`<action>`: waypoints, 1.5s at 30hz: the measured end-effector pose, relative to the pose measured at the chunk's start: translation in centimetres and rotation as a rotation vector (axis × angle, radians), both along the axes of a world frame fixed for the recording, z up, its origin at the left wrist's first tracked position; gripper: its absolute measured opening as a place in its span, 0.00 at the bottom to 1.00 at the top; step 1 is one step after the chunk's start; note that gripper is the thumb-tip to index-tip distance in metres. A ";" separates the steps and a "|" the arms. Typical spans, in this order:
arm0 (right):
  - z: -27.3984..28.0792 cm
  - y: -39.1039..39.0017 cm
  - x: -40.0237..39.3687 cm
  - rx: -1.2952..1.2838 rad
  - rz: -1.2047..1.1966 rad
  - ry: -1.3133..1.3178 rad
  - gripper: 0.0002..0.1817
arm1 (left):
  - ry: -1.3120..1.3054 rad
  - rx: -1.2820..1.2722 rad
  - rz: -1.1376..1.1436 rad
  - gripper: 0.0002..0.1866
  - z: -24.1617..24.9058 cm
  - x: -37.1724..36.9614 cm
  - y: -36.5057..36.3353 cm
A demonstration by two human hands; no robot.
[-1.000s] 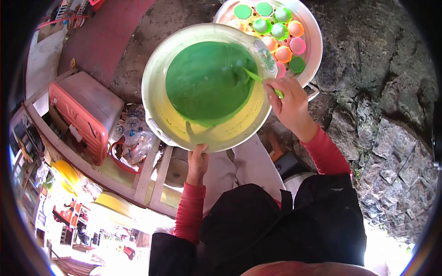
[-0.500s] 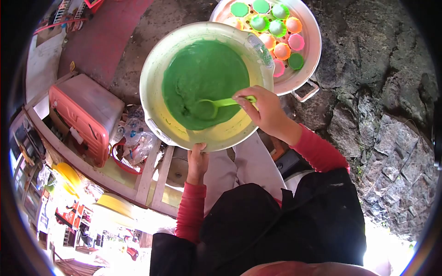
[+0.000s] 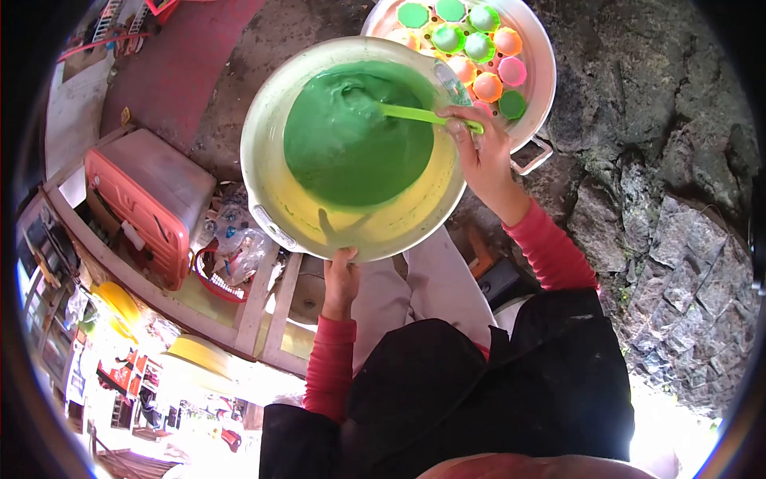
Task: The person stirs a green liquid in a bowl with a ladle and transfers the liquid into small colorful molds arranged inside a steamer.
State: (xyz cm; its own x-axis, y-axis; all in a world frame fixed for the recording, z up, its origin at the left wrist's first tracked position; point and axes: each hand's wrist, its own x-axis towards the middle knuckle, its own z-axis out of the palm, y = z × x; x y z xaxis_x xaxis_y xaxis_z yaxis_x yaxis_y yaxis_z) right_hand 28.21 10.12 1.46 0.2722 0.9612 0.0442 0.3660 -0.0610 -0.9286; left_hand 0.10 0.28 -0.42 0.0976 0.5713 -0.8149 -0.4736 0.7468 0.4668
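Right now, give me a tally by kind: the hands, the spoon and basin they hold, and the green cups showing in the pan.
Hands, left hand and right hand: 2
Green spoon: 1
Basin: 1
Green cups visible in the pan: 6
Total: 10

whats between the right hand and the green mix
The handle of the light-green spoon; the head view shows it reaching from the right hand into the green mix.

Rough grey stonework, dark stained floor, reddish strip, bright glare lower left
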 end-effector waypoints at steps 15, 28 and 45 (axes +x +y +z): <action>4.0 -1.9 2.9 -0.042 -0.100 0.140 0.12 | 0.289 0.236 -0.382 0.18 -1.7 -1.3 -1.5; 5.1 -0.5 9.7 0.126 -0.373 0.199 0.16 | 0.121 0.086 -0.136 0.12 0.2 0.1 0.4; -7.3 2.3 18.3 0.104 -0.756 0.107 0.17 | 0.013 -0.027 -0.030 0.24 -0.2 -0.5 -0.1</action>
